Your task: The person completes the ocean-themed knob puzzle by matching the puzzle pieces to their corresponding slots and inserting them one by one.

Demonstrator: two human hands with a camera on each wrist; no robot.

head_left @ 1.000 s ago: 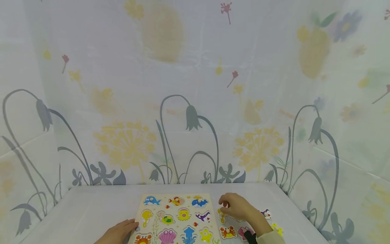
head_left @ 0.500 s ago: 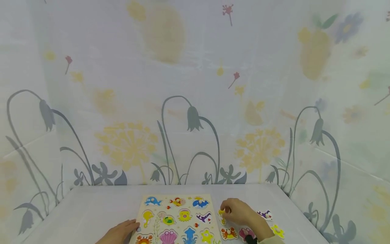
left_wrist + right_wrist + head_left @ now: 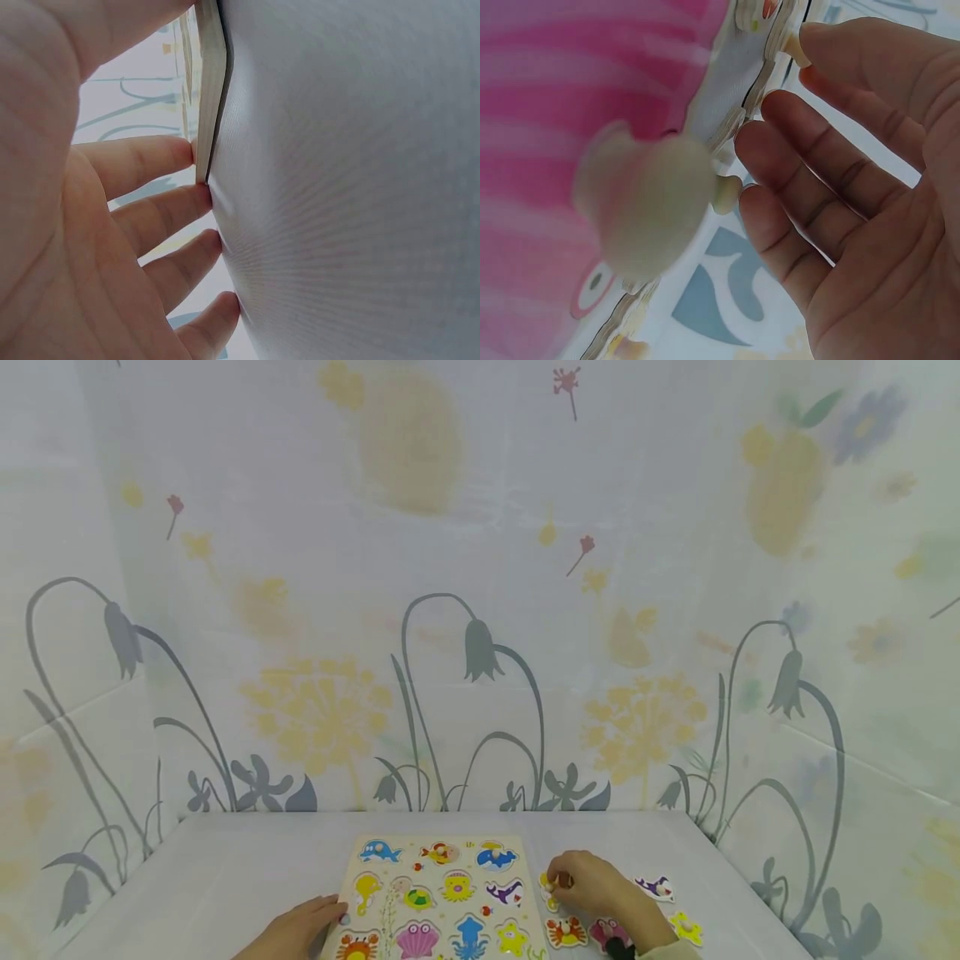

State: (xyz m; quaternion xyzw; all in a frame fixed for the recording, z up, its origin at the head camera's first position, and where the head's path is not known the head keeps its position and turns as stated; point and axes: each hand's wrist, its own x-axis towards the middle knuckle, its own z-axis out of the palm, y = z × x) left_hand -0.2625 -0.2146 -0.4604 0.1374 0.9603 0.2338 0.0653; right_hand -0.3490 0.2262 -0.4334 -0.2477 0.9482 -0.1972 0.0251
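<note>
A wooden sea-animal puzzle board (image 3: 438,893) lies flat at the near middle of the white table (image 3: 247,860). My left hand (image 3: 300,925) rests flat at the board's left edge. In the left wrist view its straight fingers (image 3: 150,161) touch the board's side (image 3: 210,90) and the tabletop. My right hand (image 3: 558,883) is just right of the board, low over the table, pinching the peg of a yellow puzzle piece (image 3: 550,897). In the right wrist view a fingertip (image 3: 821,37) touches a small peg (image 3: 795,46); the thumb is hidden.
Loose pieces lie right of the board: an orange crab (image 3: 566,932), a pink piece (image 3: 606,933), a purple and white whale (image 3: 655,887) and a yellow piece (image 3: 686,928). Flowered curtains (image 3: 480,610) close in the table at the back and both sides.
My right hand has come down from above the table to just over it, beside the board, with the yellow piece. My left hand has stayed at the board's edge.
</note>
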